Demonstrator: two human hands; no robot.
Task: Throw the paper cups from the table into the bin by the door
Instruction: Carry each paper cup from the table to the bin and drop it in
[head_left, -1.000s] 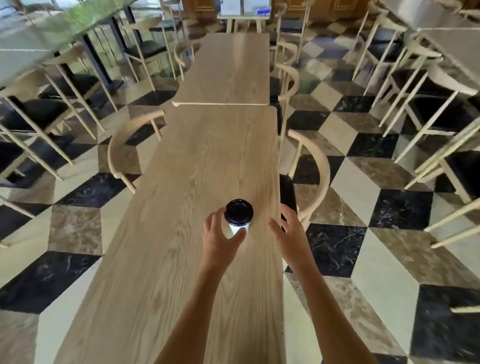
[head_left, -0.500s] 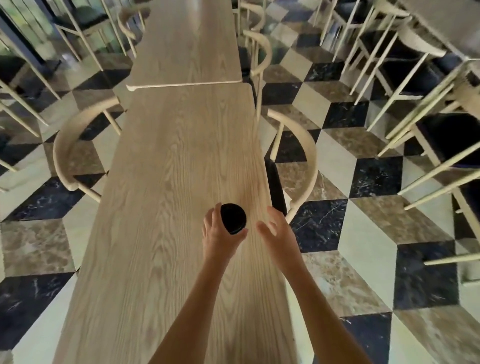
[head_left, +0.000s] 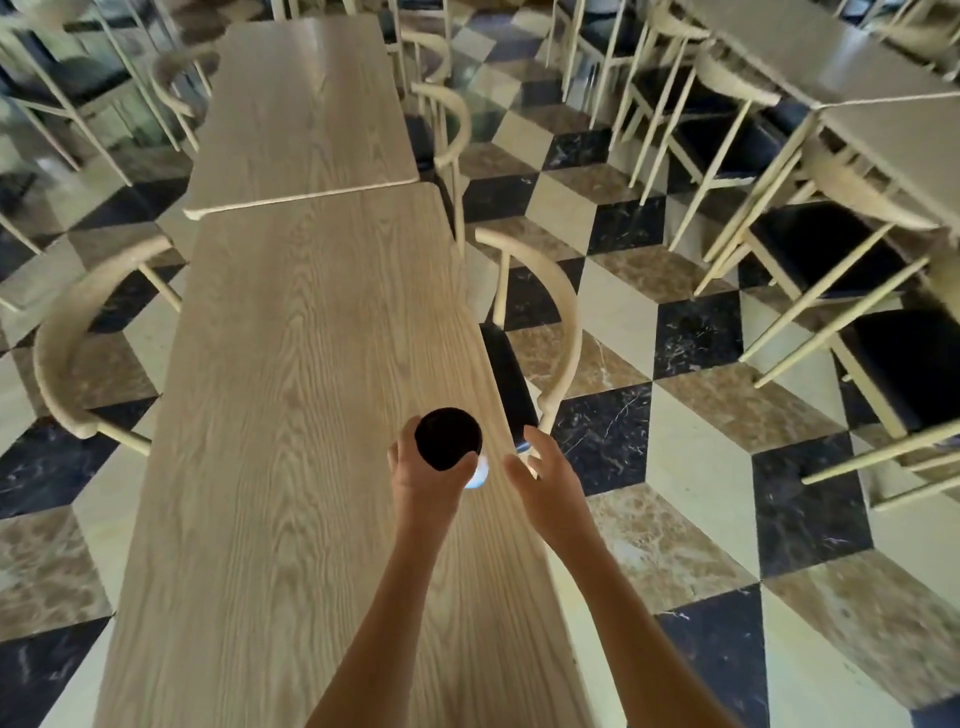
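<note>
A white paper cup with a black lid (head_left: 448, 437) is in my left hand (head_left: 423, 480), which is wrapped around its side over the right part of the long wooden table (head_left: 291, 395). Seen from above, the lid hides most of the cup; only a sliver of white shows at its lower right. My right hand (head_left: 545, 480) hovers just to the right of the cup, near the table's edge, fingers spread and holding nothing. No bin or door is in view.
A second wooden table (head_left: 306, 104) butts against the far end. Pale wooden chairs stand at both sides, one (head_left: 540, 332) close by my right hand, one (head_left: 67, 343) at the left. More chairs and tables (head_left: 831, 171) crowd the right. The floor is chequered marble.
The view has tilted down and closer over the cup, so the lid now faces me. My left hand has kept its grip on the cup; my right hand stays open beside it.
</note>
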